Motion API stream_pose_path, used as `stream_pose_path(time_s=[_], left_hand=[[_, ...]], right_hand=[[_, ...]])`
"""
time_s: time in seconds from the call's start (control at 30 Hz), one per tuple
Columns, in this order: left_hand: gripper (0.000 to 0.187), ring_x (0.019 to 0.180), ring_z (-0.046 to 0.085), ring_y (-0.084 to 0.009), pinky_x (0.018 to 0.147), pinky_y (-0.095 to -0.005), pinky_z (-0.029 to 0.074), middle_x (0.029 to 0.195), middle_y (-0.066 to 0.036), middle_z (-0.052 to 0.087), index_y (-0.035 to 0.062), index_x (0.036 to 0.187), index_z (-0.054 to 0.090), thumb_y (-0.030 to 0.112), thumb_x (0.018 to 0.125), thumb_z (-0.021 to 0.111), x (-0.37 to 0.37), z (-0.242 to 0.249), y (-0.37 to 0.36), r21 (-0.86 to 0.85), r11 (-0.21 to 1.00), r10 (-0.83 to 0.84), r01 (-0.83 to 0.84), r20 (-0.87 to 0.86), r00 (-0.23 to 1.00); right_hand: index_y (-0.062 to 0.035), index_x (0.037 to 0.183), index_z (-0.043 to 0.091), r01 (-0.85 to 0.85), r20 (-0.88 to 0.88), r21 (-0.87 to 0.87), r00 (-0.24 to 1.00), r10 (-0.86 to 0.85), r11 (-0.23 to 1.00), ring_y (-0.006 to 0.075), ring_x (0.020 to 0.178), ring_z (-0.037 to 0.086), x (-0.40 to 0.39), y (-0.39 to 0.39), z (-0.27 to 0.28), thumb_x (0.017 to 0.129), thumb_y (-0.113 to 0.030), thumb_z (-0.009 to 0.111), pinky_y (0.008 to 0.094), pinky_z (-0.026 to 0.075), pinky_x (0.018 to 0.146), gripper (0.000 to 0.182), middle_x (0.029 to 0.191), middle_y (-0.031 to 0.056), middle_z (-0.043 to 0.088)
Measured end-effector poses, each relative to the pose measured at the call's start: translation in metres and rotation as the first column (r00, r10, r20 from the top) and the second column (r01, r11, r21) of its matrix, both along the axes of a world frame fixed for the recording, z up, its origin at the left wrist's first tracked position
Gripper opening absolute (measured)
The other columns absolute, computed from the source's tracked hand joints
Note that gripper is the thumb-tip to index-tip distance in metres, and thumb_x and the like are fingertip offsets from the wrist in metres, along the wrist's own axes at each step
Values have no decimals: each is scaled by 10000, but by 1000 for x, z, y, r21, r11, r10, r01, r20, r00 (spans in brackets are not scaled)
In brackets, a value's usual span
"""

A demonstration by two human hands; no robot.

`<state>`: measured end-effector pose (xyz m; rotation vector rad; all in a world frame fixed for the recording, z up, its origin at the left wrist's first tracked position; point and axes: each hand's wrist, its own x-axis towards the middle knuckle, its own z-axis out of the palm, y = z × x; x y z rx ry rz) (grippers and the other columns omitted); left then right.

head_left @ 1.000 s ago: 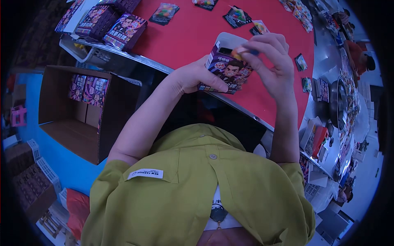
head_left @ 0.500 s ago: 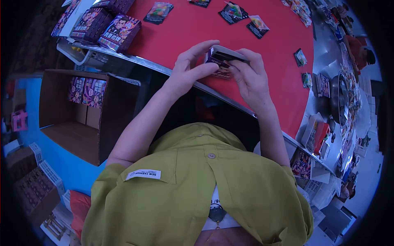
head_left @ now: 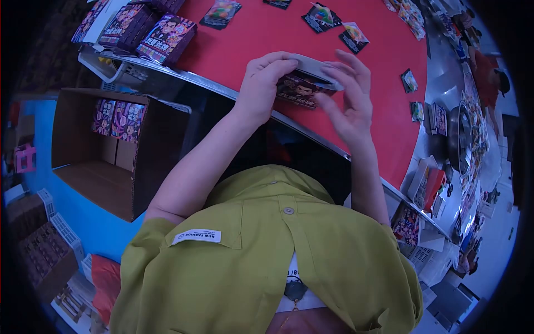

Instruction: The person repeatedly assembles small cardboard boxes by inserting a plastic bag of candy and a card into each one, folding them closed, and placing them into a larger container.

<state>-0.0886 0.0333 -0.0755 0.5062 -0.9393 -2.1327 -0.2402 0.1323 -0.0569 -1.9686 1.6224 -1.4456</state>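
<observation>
My left hand (head_left: 266, 83) is closed on the left end of a small dark purple printed cardboard box (head_left: 300, 92), held tilted over the front edge of the red table. A pale top flap (head_left: 309, 64) stands up and the box mouth looks dark inside. My right hand (head_left: 350, 97) is at the box's right end, its fingertips on the flap and its thumb by the printed front. Its other fingers are spread. What lies inside the box is hidden.
Similar printed boxes (head_left: 167, 38) stand at the table's back left. Small candy-coloured packets (head_left: 321, 18) lie on the red table (head_left: 261, 33). An open brown carton (head_left: 100, 192) at left holds two printed boxes (head_left: 128, 122). A metal bowl (head_left: 460, 136) sits at right.
My right fingers have come out of the box mouth and spread, moving to its right end. The pale flap is raised higher, and more of the printed front shows.
</observation>
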Motion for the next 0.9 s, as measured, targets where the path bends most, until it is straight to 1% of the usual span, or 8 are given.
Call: stream_pose_path(time_s=[0.07, 0.13, 0.37, 0.47, 0.53, 0.57, 0.63, 0.9], left_hand=[[167, 760, 612, -102, 747, -243, 482, 823, -46, 658, -11, 906, 655, 73, 848, 523, -3, 2, 0, -60, 997, 55, -51, 70, 996], [165, 755, 613, -104, 745, -243, 484, 819, -47, 657, -10, 889, 657, 59, 833, 519, -4, 4, 1, -51, 997, 57, -54, 65, 996], [245, 927, 635, -174, 857, -301, 504, 980, -108, 664, -17, 1022, 650, -17, 857, 469, -1, 4, -3, -110, 994, -13, 23, 88, 996], [188, 914, 648, -165, 828, -268, 514, 951, -83, 677, 10, 1015, 669, 23, 848, 583, 5, 2, -6, -392, 920, 35, -11, 54, 998], [215, 964, 638, -186, 840, -285, 520, 987, -94, 672, 26, 1050, 661, 42, 841, 612, 13, -9, -17, -726, 688, 148, -15, 120, 982], [251, 1015, 628, -208, 851, -301, 526, 1023, -106, 666, 42, 1085, 653, 61, 835, 641, 18, -14, -21, -938, 346, 281, 31, 135, 950], [276, 1000, 634, -217, 825, -301, 535, 1017, -111, 665, 44, 1082, 653, 72, 809, 675, 24, -9, -23, -974, 220, 307, 47, 115, 945], [197, 817, 674, -206, 714, -288, 546, 899, -96, 684, 22, 939, 686, 94, 761, 732, 23, 10, -21, -967, 222, 313, 128, 195, 929]], right_hand=[[18, 1218, 521, -11, 201, -46, 979, 20, 999, 266, 1154, 503, -1, 0, -2, 839, -7, 596, 349, 459, 924, 387, 1289, 160, 443], [16, 1220, 514, -229, 904, -53, 403, 144, 972, 215, 1170, 491, -4, 1, 1, 829, 28, 573, 368, 410, 985, 396, 1276, 156, 486], [45, 1206, 532, -278, 961, 2, 265, 75, 960, 231, 1117, 543, 6, -2, -20, 843, 46, 558, 355, 395, 1001, 364, 1169, 149, 582], [40, 1129, 594, -174, 908, 46, 418, 31, 984, 233, 1057, 577, 5, 0, -18, 866, 11, 572, 359, 439, 952, 266, 1097, 134, 620], [24, 1070, 637, 107, 226, 27, 968, -111, 994, 228, 1014, 589, 7, 4, -15, 875, -38, 598, 355, 470, 884, 209, 1083, 131, 628], [24, 1070, 637, 106, 226, 29, 968, -110, 994, 228, 1014, 589, 5, 5, -15, 875, -38, 598, 355, 470, 884, 209, 1083, 131, 628], [-35, 1057, 665, 98, -417, -246, 887, -197, 964, 206, 948, 599, -2, 6, -17, 837, -73, 651, 330, 488, 790, 224, 1053, 95, 636], [-11, 1052, 669, 114, -104, 32, 988, -110, 993, 203, 930, 576, 3, 12, -5, 824, -1, 653, 300, 456, 824, 229, 1009, 99, 616]])
